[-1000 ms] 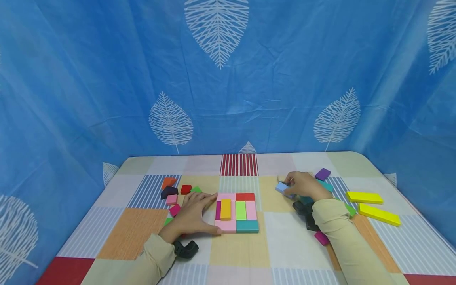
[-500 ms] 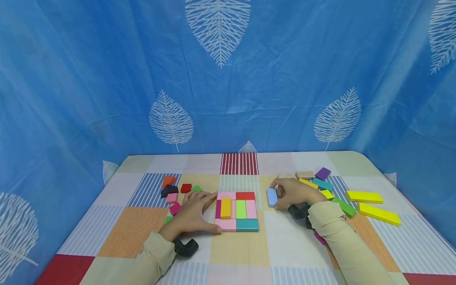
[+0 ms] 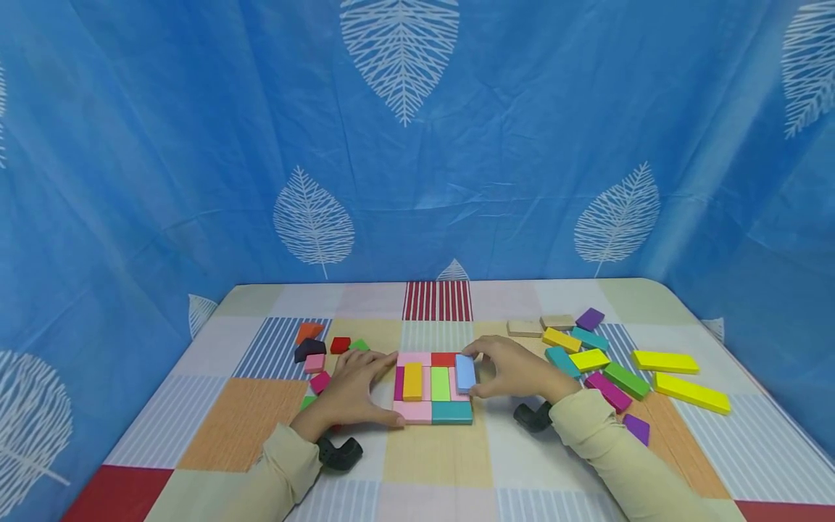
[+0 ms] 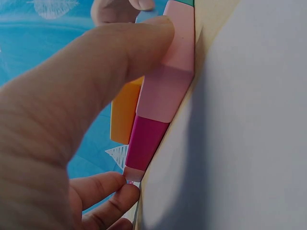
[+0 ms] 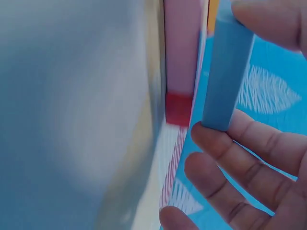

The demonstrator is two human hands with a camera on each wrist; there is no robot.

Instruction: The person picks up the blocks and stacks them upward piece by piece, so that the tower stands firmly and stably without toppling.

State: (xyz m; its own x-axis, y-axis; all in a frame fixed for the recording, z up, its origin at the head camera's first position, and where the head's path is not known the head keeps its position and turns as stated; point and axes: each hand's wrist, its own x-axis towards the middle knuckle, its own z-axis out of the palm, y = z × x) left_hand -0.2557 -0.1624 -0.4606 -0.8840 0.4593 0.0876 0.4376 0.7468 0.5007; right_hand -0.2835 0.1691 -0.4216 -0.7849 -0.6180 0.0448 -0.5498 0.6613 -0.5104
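A flat square of coloured wooden blocks [image 3: 451, 413] lies on the table, an orange block [image 3: 413, 382] on top at its left. My left hand [image 3: 355, 388] spans the square's left side, thumb against the front pink block [image 4: 165, 91] and fingertips touching the far end. A magenta block [image 4: 144, 141] shows between them. My right hand [image 3: 518, 368] pinches a light blue block [image 3: 465, 374] between thumb and fingertips, over the square's right side. In the right wrist view, the blue block [image 5: 228, 72] stands slightly apart from the pink and red blocks [image 5: 178, 109].
Several loose blocks lie to the right, among them a green block [image 3: 627, 380], a magenta block [image 3: 608, 391] and two long yellow blocks [image 3: 691, 392]. Smaller blocks, including a dark one [image 3: 309, 351], lie beyond my left hand. A blue curtain [image 3: 496, 145] hangs behind the table.
My right hand has carried the light blue block leftward from the loose blocks on the right to above the square, turning it lengthwise front to back. My left hand has stayed in place.
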